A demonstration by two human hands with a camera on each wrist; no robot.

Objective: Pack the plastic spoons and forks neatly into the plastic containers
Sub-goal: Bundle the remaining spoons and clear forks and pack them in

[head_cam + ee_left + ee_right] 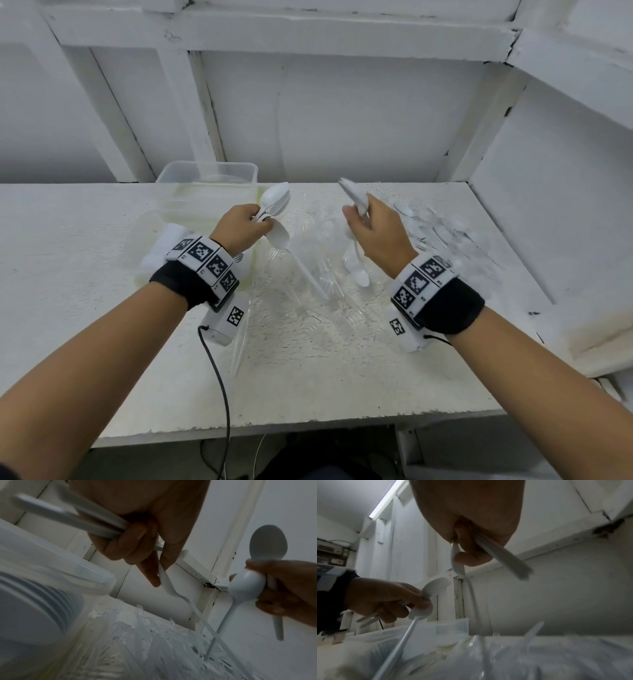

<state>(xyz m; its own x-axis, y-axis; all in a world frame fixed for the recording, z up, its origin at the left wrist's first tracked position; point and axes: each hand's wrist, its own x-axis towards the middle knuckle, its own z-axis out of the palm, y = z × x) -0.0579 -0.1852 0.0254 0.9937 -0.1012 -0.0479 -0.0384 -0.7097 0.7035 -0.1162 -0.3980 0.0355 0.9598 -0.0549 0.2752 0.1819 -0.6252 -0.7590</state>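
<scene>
A: Which step is this?
B: Gathering. The left hand (241,226) grips a bunch of spoons (275,202); the right hand (379,232) grips more spoons above the heap (442,233) on the worktop (85,274).
A: And next?
B: Probably aligning both bunches, then laying them in the container (207,178) behind the left hand.

Left hand (137,524) grips spoon handles (72,516); right hand (284,588) holds spoons (247,585) above forks (154,642).

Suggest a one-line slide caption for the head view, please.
Both hands, left hand and right hand, grip bunches of white plastic spoons above the cutlery-strewn table.
</scene>
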